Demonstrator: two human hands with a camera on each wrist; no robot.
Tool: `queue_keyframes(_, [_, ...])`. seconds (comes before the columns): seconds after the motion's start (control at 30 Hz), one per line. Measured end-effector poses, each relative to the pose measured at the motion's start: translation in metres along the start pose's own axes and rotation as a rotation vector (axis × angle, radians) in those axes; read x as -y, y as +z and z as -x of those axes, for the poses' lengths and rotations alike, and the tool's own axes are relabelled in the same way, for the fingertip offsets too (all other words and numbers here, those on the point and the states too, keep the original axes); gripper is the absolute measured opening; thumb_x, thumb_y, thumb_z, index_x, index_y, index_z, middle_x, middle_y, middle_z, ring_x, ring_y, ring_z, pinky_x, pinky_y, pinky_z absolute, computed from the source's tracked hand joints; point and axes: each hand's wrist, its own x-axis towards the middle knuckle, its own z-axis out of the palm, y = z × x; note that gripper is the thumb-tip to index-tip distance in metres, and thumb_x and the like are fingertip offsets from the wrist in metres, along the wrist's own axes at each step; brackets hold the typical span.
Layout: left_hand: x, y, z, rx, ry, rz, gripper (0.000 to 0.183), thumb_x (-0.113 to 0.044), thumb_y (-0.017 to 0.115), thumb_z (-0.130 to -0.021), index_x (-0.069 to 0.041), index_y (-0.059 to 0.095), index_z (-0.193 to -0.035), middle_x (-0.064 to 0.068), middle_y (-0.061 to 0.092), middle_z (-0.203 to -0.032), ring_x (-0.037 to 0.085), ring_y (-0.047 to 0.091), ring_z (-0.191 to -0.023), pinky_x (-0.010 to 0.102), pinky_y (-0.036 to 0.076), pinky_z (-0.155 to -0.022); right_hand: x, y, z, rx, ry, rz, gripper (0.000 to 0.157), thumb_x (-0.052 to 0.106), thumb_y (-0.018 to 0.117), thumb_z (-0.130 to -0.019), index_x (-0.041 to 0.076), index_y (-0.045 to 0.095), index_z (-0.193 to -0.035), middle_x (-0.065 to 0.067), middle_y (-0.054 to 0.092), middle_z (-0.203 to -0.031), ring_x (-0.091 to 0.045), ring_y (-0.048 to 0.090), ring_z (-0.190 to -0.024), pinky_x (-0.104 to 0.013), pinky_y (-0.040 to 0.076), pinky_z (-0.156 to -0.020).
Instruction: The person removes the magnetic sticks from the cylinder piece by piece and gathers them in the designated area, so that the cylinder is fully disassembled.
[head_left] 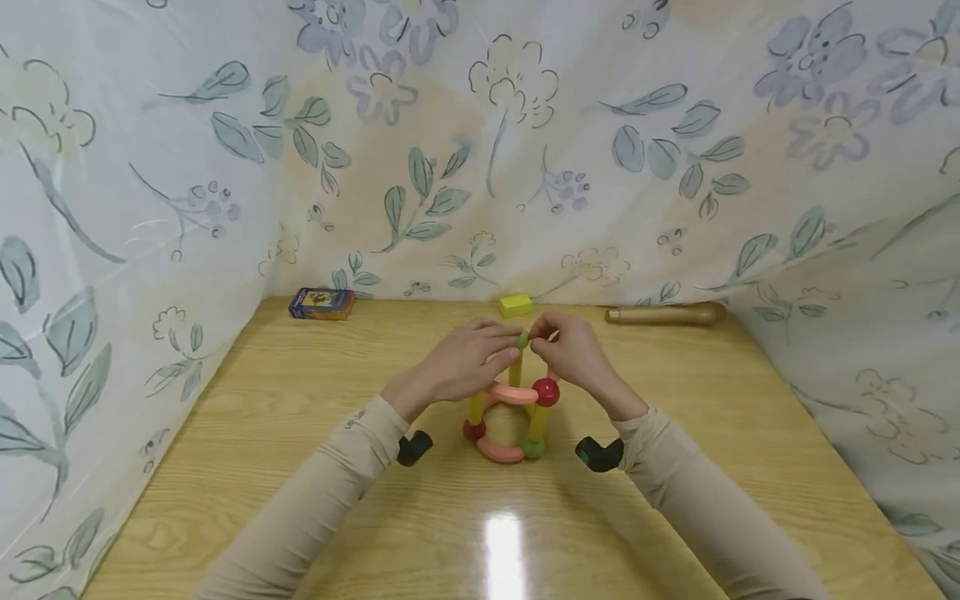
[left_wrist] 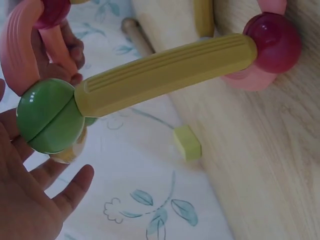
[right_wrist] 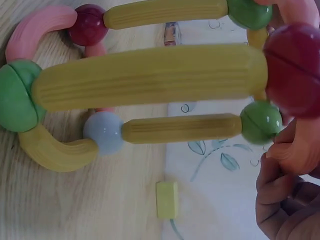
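Note:
A cage of toy building rods and balls stands on the wooden table point(head_left: 240, 500). My left hand point(head_left: 472, 358) reaches over its left side, fingers mostly straight, fingertips at the far green ball point(head_left: 523, 340). In the left wrist view, its fingers spread around and behind a nearer green ball point(left_wrist: 51, 115), which joins a yellow rod point(left_wrist: 165, 75). My right hand point(head_left: 576, 350) pinches a pink curved rod point(right_wrist: 302, 150) at the cage's top right, beside the red ball point(head_left: 546, 392). A grey-white ball point(right_wrist: 103, 132) sits at the base. My left thumb's exact contact is unclear.
Along the table's back edge lie a blue-and-orange box point(head_left: 322, 304), a yellow block point(head_left: 515, 305) and a wooden baton-like stick point(head_left: 666, 314). Flowered cloth point(head_left: 510, 150) surrounds the table at back and sides. Dark wrist-camera pieces point(head_left: 598, 454) show by both wrists.

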Motion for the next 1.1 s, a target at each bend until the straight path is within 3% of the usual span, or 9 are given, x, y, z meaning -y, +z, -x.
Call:
queue_keyframes(0.17, [-0.005, 0.003, 0.006, -0.089, 0.018, -0.050, 0.043, -0.037, 0.047, -0.102, -0.011, 0.058, -0.135, 0.004, 0.052, -0.146, 0.026, 0.040, -0.141, 0.046, 0.034, -0.116, -0.016, -0.005, 0.002, 0.034, 0.063, -0.099, 0.018, 0.020, 0.056, -0.094, 0.006, 0.068, -0.096, -0.007, 0.066, -0.078, -0.015, 0.059, -0.059, -0.026, 0.045, -0.054])
queue_keyframes(0.33, [-0.020, 0.008, 0.014, -0.297, 0.152, -0.257, 0.037, -0.039, 0.065, -0.092, -0.010, 0.068, -0.115, 0.004, 0.069, -0.116, 0.023, 0.059, -0.116, 0.039, 0.047, -0.102, -0.039, -0.001, 0.008, 0.109, 0.135, -0.172, 0.032, 0.030, 0.052, -0.100, 0.005, 0.069, -0.091, 0.000, 0.061, -0.069, -0.024, 0.058, -0.068, -0.028, 0.046, -0.059])
queue_keyframes(0.47, [-0.032, 0.018, 0.017, -0.327, 0.195, -0.411, 0.036, -0.049, 0.068, -0.088, -0.016, 0.072, -0.102, -0.003, 0.070, -0.099, 0.019, 0.060, -0.102, 0.035, 0.049, -0.091, -0.053, 0.006, 0.021, 0.136, 0.151, -0.134, 0.041, 0.035, 0.043, -0.103, 0.004, 0.069, -0.097, -0.007, 0.067, -0.079, -0.024, 0.064, -0.077, -0.029, 0.048, -0.065])
queue_keyframes(0.57, [-0.036, 0.026, 0.016, -0.333, 0.186, -0.444, 0.035, -0.051, 0.070, -0.085, -0.018, 0.072, -0.098, -0.004, 0.069, -0.095, 0.017, 0.059, -0.099, 0.034, 0.049, -0.089, -0.057, 0.006, 0.032, 0.061, 0.001, -0.090, 0.029, 0.021, 0.046, -0.103, 0.004, 0.068, -0.111, -0.010, 0.071, -0.102, -0.023, 0.067, -0.093, -0.034, 0.052, -0.076])
queue_keyframes(0.67, [-0.036, 0.031, 0.015, -0.370, 0.179, -0.449, 0.033, -0.049, 0.073, -0.084, -0.018, 0.071, -0.096, -0.004, 0.069, -0.093, 0.016, 0.059, -0.096, 0.033, 0.049, -0.087, -0.058, 0.004, 0.041, -0.018, -0.293, -0.022, 0.028, 0.000, 0.058, -0.093, 0.007, 0.065, -0.119, -0.010, 0.067, -0.119, -0.026, 0.064, -0.109, -0.042, 0.053, -0.087])
queue_keyframes(0.77, [-0.035, 0.034, 0.015, -0.408, 0.178, -0.451, 0.032, -0.047, 0.074, -0.083, -0.017, 0.071, -0.095, -0.004, 0.069, -0.091, 0.016, 0.059, -0.093, 0.032, 0.049, -0.086, -0.056, 0.003, 0.043, -0.048, -0.567, 0.049, 0.037, -0.007, 0.070, -0.083, 0.008, 0.067, -0.116, -0.009, 0.066, -0.121, -0.027, 0.060, -0.114, -0.040, 0.052, -0.093])
queue_keyframes(0.83, [-0.035, 0.035, 0.015, -0.422, 0.180, -0.450, 0.032, -0.047, 0.074, -0.083, -0.017, 0.071, -0.096, -0.004, 0.070, -0.091, 0.016, 0.059, -0.092, 0.032, 0.049, -0.085, -0.054, 0.005, 0.043, -0.072, -0.671, 0.090, 0.038, -0.006, 0.074, -0.079, 0.010, 0.069, -0.113, -0.006, 0.067, -0.117, -0.024, 0.061, -0.110, -0.032, 0.051, -0.094])
queue_keyframes(0.97, [-0.035, 0.036, 0.015, -0.423, 0.190, -0.447, 0.032, -0.046, 0.073, -0.084, -0.018, 0.071, -0.098, -0.005, 0.070, -0.092, 0.015, 0.059, -0.093, 0.031, 0.049, -0.085, -0.055, 0.007, 0.044, -0.118, -0.741, 0.114, 0.038, -0.009, 0.076, -0.075, 0.009, 0.071, -0.107, -0.004, 0.070, -0.105, -0.019, 0.062, -0.100, -0.022, 0.051, -0.089])
queue_keyframes(1.1, [-0.037, 0.038, 0.015, -0.418, 0.189, -0.446, 0.031, -0.045, 0.074, -0.084, -0.018, 0.072, -0.097, -0.005, 0.071, -0.093, 0.015, 0.060, -0.094, 0.031, 0.050, -0.085, -0.061, 0.005, 0.047, -0.135, -0.668, 0.141, 0.030, -0.006, 0.075, -0.079, 0.006, 0.071, -0.106, -0.006, 0.069, -0.101, -0.018, 0.065, -0.089, -0.028, 0.054, -0.078])
